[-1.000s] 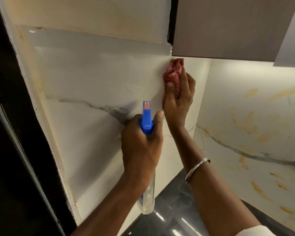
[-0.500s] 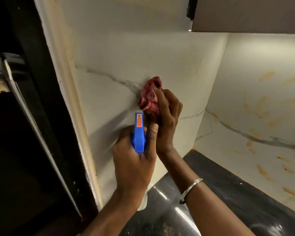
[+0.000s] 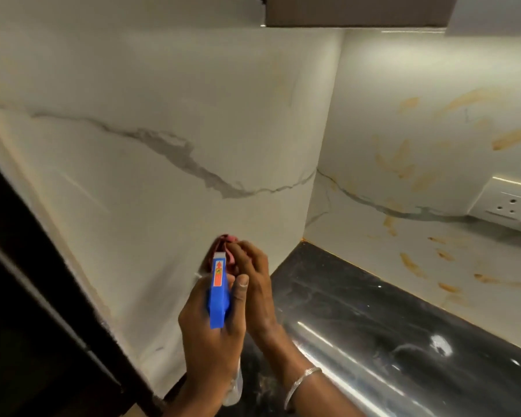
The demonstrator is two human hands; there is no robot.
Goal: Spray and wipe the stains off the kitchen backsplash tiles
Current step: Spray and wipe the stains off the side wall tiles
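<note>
My left hand [image 3: 209, 329] grips a spray bottle [image 3: 218, 291] with a blue trigger head, nozzle aimed at the left marble backsplash tile [image 3: 163, 115]. Its clear body hangs below my wrist. Just behind it my right hand [image 3: 253, 278], a metal bangle on its wrist, presses a bunched pink cloth [image 3: 226, 251] against the low part of that tile, near the counter. The cloth is mostly hidden by the bottle and fingers. Orange-brown stains [image 3: 403, 164] streak the right backsplash tile [image 3: 433, 94].
A glossy black countertop [image 3: 373, 320] fills the corner below both tiles. A white wall socket [image 3: 506, 203] sits at the right edge. A brown upper cabinet [image 3: 358, 10] hangs overhead. A dark edge and black area [image 3: 27, 296] border the left tile.
My right hand has wiped the cloth down the left tile from under the cabinet to just above the counter. My left hand with the bottle stayed close below it. The view tilted downward.
</note>
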